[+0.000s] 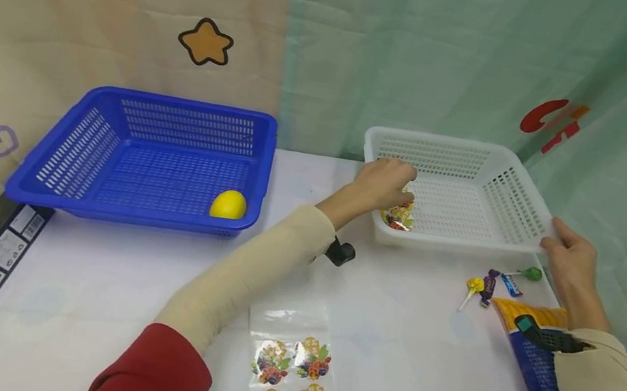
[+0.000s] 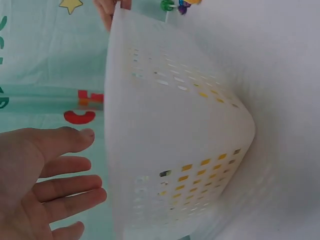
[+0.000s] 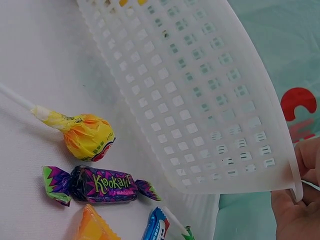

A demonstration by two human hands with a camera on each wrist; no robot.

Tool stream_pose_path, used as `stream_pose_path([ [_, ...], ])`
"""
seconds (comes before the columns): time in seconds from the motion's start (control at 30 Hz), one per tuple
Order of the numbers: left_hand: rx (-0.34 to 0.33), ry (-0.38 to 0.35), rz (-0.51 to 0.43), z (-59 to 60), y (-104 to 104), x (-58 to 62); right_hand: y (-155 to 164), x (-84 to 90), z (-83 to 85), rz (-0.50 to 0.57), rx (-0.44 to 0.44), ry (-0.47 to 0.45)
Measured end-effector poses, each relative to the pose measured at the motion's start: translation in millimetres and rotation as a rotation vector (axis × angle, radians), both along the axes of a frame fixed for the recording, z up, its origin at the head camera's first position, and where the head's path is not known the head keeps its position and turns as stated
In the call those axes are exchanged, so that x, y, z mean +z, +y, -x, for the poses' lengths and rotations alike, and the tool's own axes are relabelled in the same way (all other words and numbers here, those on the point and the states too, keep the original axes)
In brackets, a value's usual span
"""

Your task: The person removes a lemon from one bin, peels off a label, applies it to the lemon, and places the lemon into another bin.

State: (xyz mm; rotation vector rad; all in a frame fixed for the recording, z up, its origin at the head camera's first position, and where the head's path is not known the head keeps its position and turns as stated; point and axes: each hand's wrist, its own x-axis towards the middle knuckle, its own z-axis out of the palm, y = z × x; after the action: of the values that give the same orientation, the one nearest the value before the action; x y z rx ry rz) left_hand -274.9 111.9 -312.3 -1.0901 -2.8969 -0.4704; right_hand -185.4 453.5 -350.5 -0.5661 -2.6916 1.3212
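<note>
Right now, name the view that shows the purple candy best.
The right wrist view: it shows the purple candy close and whole, its lettering readable. The head view shows it small, near the white basket, lettering illegible. The left wrist view catches only a small bit of purple at its top edge.

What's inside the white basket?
A shiny packet with fruit pictures, in the near left corner of the white basket. The left hand hides part of it, and anything under the packet can't be seen.
</note>
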Motion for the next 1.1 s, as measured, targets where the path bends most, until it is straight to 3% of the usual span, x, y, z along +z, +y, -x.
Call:
stream_pose_path([
  [0.23, -0.040, 0.001, -0.033, -21.9, -24, 15.8, 0, -2.1, -0.9, 0.007, -0.002, -0.011],
  [0.53, 0.002, -0.064, -0.185, -48.5, -76, 23.2, 1, -3.4, 0.6, 0.019, -0.017, 0.004],
  [0.83, 0.055, -0.064, -0.285, -65.6, -139, 8.2, 1, -1.2, -1.3, 0.048, -0.037, -0.029],
  [1.1, 0.020, -0.026, -0.499, -81.8, -190, -14.3, 1, -0.5, -0.9, 0.039, -0.028, -0.018],
])
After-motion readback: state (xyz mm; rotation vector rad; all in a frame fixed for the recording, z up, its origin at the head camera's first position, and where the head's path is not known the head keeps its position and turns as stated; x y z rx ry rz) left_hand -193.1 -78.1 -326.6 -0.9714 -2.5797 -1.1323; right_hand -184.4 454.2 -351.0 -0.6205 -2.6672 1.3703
